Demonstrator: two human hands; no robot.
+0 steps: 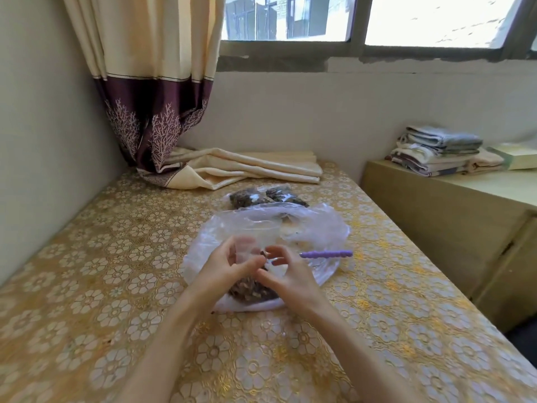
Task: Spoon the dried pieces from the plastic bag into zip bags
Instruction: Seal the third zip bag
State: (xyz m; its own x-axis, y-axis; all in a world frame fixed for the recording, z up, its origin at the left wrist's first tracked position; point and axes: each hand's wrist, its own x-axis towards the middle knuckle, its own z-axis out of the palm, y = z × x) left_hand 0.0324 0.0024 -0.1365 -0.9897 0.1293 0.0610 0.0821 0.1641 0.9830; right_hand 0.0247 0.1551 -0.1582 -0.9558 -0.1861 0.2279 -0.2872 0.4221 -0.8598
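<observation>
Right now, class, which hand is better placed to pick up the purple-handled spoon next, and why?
The right hand. The spoon lies on the plastic bag just to that hand's right, while the left hand pinches the zip bag and sits farther away.

One head-worn wide-angle view looks forward and down across the table [122,257] from close above its near edge — both forearms enter from 6 o'clock, the window [406,18] lies far off at 12 to 1 o'clock, the cabinet [436,228] at 3 — straight lines bow near the edges
</observation>
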